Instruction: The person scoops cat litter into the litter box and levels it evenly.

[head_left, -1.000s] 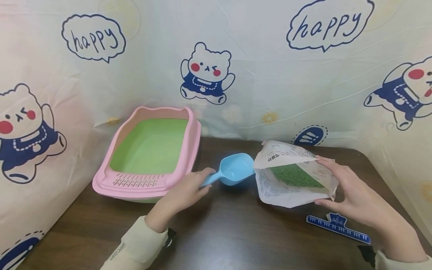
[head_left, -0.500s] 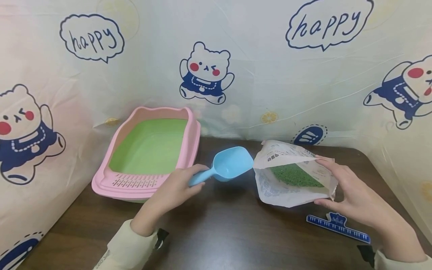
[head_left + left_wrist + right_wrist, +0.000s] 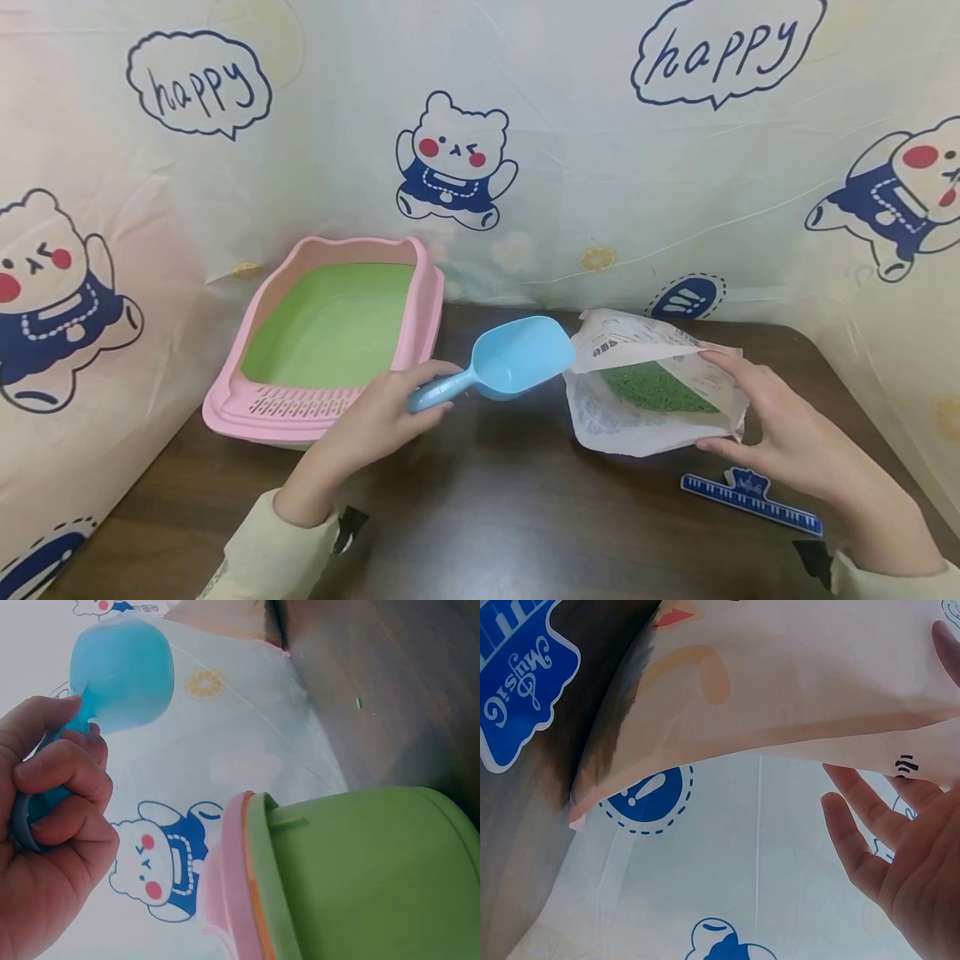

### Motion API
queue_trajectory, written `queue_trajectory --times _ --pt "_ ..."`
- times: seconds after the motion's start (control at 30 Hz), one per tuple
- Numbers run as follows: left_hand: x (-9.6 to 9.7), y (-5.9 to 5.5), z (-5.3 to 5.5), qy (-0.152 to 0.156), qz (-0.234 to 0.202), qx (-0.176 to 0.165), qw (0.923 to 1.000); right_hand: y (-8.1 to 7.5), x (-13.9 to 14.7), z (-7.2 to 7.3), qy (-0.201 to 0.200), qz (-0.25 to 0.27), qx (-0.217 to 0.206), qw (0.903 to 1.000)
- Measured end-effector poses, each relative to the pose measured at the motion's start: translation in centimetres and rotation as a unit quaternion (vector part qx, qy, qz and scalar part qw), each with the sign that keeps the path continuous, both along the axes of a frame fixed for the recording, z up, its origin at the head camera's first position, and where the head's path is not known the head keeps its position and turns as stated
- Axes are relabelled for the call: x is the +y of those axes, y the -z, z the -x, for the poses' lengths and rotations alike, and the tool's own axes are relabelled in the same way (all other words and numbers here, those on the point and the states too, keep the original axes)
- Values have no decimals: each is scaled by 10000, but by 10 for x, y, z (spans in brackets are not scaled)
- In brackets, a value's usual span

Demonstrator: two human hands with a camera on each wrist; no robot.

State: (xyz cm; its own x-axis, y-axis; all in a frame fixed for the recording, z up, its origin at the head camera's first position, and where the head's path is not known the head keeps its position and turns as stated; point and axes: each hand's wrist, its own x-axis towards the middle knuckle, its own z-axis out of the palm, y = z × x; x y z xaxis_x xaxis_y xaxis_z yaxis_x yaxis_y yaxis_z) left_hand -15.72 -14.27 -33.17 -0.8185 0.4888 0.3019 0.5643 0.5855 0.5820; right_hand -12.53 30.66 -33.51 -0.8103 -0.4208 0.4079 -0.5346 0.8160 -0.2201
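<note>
My left hand (image 3: 378, 417) grips the handle of a light blue scoop (image 3: 525, 354), its fingers curled round the handle in the left wrist view. Raised over the table, the scoop has its hollow upward and only blue plastic shows inside. Its front lip overlaps the edge of a white printed bag (image 3: 611, 429) in the head view. Green granules (image 3: 656, 390) show through the bag's gaping mouth. On the bag's right end, my right hand (image 3: 798, 433) holds it between the thumb below and the fingers above; the bag hides part of those fingers in the right wrist view.
A litter box with a pink rim (image 3: 431, 317) and green base (image 3: 375, 877) stands at the left, just behind my left hand. A blue clip (image 3: 750, 500) with a piano-key pattern lies before the bag. Printed cloth (image 3: 562, 208) hangs close behind the table (image 3: 487, 525).
The scoop has risen from low over the table, shifting left and then slightly back right toward the bag. My left hand has drawn back leftward with it. My right hand keeps its place on the bag.
</note>
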Motion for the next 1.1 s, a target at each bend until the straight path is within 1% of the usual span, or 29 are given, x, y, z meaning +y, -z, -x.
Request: queue_trajectory --times 0.07,0.17,0.3,0.5,0.7,0.93,1.1 --pt "1 -2 -1 102 -68 -55 9999 0 0 0 -3 20 3 10000" --pt "3 -3 -4 252 -58 -106 9996 0 0 1 0 19 -21 10000" --pt "6 -5 -9 415 61 -62 9991 -1 0 1 -7 -17 -98 9999" --pt "12 -3 -14 680 280 8 9973 -1 -1 -1 22 1 -250 9997" --pt "19 -1 -15 848 407 78 9955 0 -2 -2 33 -1 -266 9996" --pt "31 2 -14 1113 281 -94 9933 -1 -2 -3 38 -53 -240 9997" --pt "40 7 -10 1256 292 -96 9916 -1 -3 -3 21 -9 -313 9995"
